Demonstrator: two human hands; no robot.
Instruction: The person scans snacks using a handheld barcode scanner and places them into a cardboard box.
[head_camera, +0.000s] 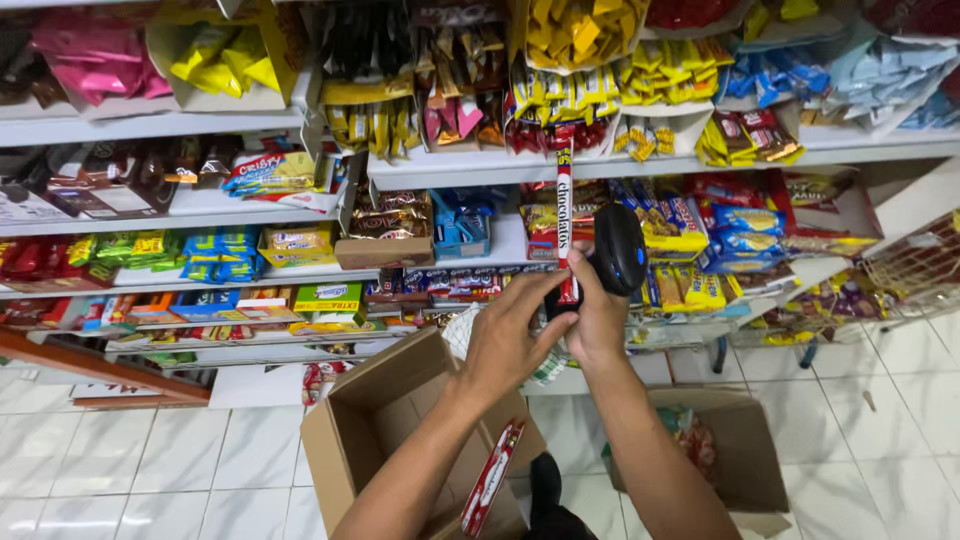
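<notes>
A long red-and-white chocolate tube (565, 215) stands upright beside a black handheld scanner (617, 250).

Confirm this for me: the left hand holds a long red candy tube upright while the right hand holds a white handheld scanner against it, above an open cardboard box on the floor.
Not quite: the scanner is black, not white. The head view shows the left hand holding the long red candy tube upright while the right hand holds the black handheld scanner against it, above the open cardboard box on the floor.
</notes>
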